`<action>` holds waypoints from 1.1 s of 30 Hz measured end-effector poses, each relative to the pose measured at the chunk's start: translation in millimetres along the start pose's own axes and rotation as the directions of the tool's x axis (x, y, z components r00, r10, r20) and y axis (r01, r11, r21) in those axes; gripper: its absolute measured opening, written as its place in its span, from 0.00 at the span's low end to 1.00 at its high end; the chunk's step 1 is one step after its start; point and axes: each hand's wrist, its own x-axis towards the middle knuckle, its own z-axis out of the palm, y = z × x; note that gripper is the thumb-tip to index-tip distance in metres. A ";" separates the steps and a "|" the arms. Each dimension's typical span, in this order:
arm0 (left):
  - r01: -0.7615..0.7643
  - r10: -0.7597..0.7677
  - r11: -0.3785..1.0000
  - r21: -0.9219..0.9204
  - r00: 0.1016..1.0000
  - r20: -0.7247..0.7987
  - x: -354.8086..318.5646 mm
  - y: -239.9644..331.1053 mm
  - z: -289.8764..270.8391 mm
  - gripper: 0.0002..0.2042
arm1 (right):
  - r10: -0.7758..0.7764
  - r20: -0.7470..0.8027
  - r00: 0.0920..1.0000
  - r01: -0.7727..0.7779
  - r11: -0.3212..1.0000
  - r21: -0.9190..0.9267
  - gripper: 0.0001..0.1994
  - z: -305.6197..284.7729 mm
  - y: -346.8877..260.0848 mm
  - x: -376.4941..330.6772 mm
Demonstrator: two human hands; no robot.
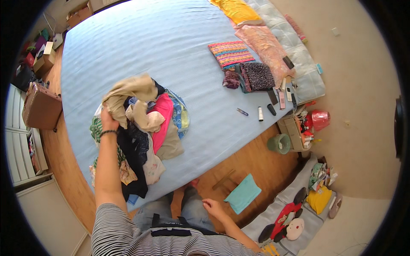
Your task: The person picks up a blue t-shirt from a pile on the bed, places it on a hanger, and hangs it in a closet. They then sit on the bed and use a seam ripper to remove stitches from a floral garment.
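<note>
Right hand (212,208) grip loosely curled, empty, left hand (109,120) clenching crumpled beige garment (130,91)

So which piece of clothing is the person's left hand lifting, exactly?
Start at the wide light-blue bed and find the heap of clothes near its front edge. The left hand lifts a tan garment off the top, plain beige above a bright pink piece and dark ones.

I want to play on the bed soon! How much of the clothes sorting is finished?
A bit is done: a striped cloth, a dark patterned cloth and two more pieces lie flat by the bed's far edge. In hand: the left hand lifts a beige garment off the pile; the right hand rests empty by the knee. Left: most of it, a jumbled clothes heap.
</note>
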 end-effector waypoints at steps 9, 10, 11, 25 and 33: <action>0.137 -0.087 0.981 0.133 0.941 -0.327 -111.5 20.6 -84.8 0.17 | -0.301 0.183 0.936 0.320 0.943 -0.086 0.11 -31.2 -55.5 120.4; 0.212 -0.084 0.947 0.242 0.890 -0.449 -114.5 11.0 -130.3 0.13 | -0.353 0.225 0.908 0.386 0.914 -0.126 0.11 -33.6 -65.0 137.3; 0.399 -0.336 0.911 0.103 0.864 -0.373 -128.7 -2.1 -102.4 0.14 | -0.381 0.241 0.892 0.424 0.892 -0.158 0.11 -29.6 -65.7 152.0; -0.319 0.376 -0.407 0.856 0.796 0.475 -0.4 -107.6 -5.6 0.16 | -0.472 0.297 0.830 0.501 0.865 -0.024 0.12 -64.2 -166.7 266.4; 0.276 0.210 -0.155 0.949 0.947 -0.242 -22.2 -99.3 7.0 0.10 | -0.317 0.401 0.860 0.349 0.937 -0.010 0.11 -77.8 -111.2 246.8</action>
